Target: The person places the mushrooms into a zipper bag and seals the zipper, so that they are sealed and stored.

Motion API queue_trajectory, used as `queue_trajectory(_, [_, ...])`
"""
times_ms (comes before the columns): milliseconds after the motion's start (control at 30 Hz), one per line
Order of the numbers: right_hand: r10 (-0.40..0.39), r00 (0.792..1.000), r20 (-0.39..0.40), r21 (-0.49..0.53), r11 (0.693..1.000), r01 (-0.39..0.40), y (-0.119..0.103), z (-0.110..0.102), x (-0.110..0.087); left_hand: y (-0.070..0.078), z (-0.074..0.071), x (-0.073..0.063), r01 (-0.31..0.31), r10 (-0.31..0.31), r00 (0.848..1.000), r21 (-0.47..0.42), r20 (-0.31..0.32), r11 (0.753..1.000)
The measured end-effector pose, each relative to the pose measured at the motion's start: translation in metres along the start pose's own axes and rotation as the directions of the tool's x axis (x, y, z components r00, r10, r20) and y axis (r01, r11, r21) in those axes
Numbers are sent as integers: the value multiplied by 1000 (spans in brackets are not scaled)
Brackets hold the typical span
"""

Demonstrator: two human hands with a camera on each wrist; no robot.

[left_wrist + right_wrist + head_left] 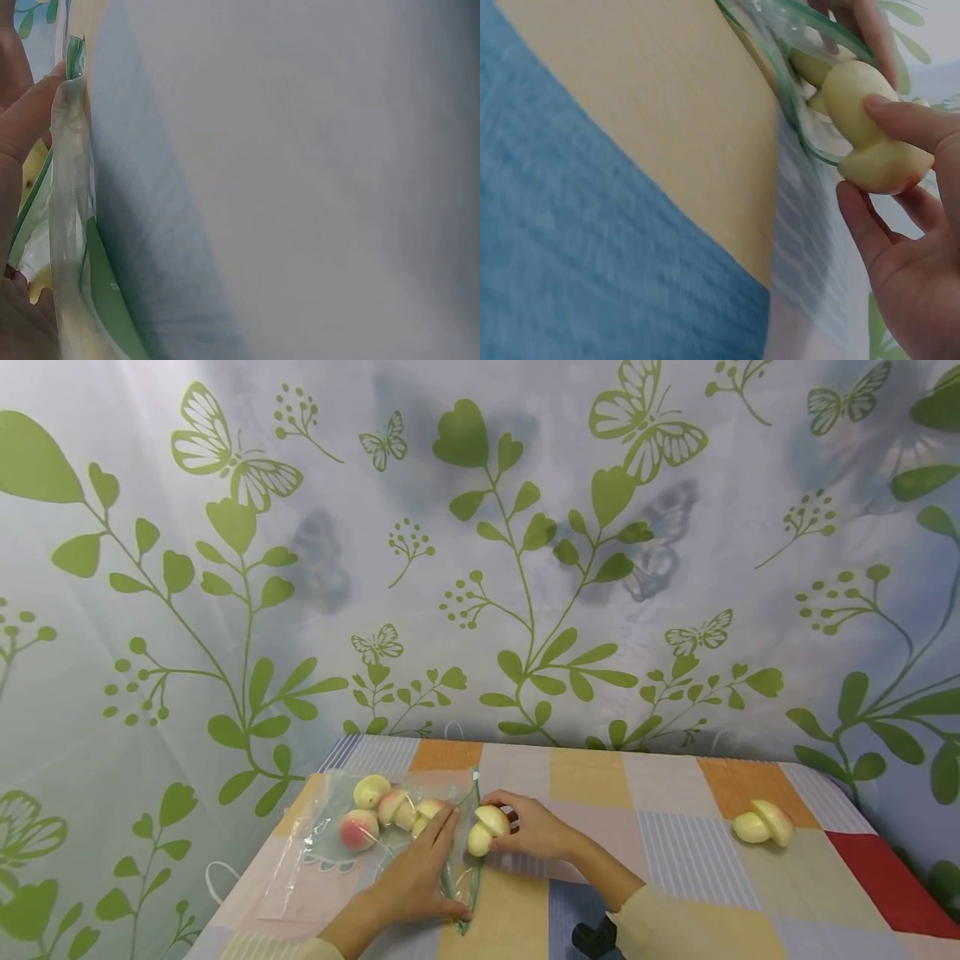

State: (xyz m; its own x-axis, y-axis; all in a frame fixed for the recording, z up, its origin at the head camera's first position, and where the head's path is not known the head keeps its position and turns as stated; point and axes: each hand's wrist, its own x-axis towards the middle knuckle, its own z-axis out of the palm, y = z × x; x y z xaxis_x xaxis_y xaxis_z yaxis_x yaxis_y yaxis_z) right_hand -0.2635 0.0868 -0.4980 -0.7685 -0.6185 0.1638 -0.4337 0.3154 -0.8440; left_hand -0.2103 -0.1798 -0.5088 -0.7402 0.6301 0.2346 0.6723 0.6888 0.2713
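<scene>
A clear zip bag (288,868) with a green-edged mouth lies at the table's left side, several pale yellow and pink toy mushrooms (360,829) inside. My left hand (420,868) rests over the bag near its mouth, fingers straight and thumb spread away toward the near corner. In the left wrist view, the left thumb (30,112) meets the green zip strip. Between thumb and fingers, my right hand (536,827) pinches a yellow toy mushroom (487,829) right beside the mouth. The right wrist view shows this mushroom (855,105) overlapping the green rim.
Another toy mushroom (763,823) lies alone on the right part of the table. A patchwork cloth (585,777) covers the table. Behind it hangs a curtain (480,568) printed with leaves and butterflies. Something small and black (595,937) is by the right sleeve.
</scene>
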Motion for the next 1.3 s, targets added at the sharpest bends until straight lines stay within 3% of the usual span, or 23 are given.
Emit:
queue_trajectory(233, [72, 994, -86, 27, 997, -70, 7, 15, 13, -1, 1, 0, -5, 5, 1000, -5, 4, 1000])
queue_trajectory(400, [35, 993, -116, 15, 999, -33, 11, 24, 23, -1, 1, 1, 1, 0, 1000, -20, 16, 1000])
queue_trajectory(667, [2, 982, -187, -121, 992, -25, 8, 32, 33, 1, -3, 0, -26, 26, 1000, -24, 3, 999])
queue_trajectory(900, [83, 960, -267, 5, 996, -85, 8, 39, 35, 3, -5, 1, -63, 63, 998, -12, -21, 998])
queue_trajectory(1300, [80, 957, -277, 10, 997, -80, 10, 41, 35, 4, -4, 4, -44, 44, 999, 6, 16, 999])
